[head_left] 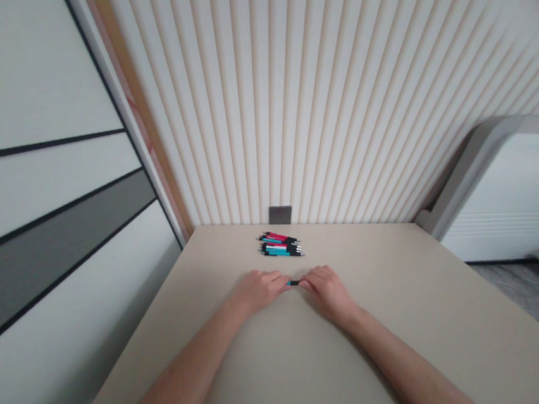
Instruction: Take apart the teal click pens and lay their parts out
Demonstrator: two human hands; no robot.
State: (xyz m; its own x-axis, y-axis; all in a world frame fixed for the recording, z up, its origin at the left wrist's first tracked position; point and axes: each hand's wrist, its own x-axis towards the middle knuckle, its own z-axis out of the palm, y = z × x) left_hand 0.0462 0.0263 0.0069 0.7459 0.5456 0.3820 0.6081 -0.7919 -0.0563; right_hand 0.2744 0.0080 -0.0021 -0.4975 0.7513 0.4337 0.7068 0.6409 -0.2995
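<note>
Between my two hands lies a blue and black pen (294,283), held level just over or on the table. My left hand (262,288) pinches its blue end, and the fingers of my right hand (324,289) are closed on its black end. Only the short middle stretch of the pen shows; both ends are hidden in my fingers. Just beyond my hands, a loose pile of several pens (279,245) in red, blue, white and black lies crosswise on the table.
The beige table (285,365) reaches back to a ribbed cream wall (250,102). A dark wall socket (280,214) sits behind the pens. On the left stands a white and grey cabinet (48,185); a bed's headboard (511,185) is at the right.
</note>
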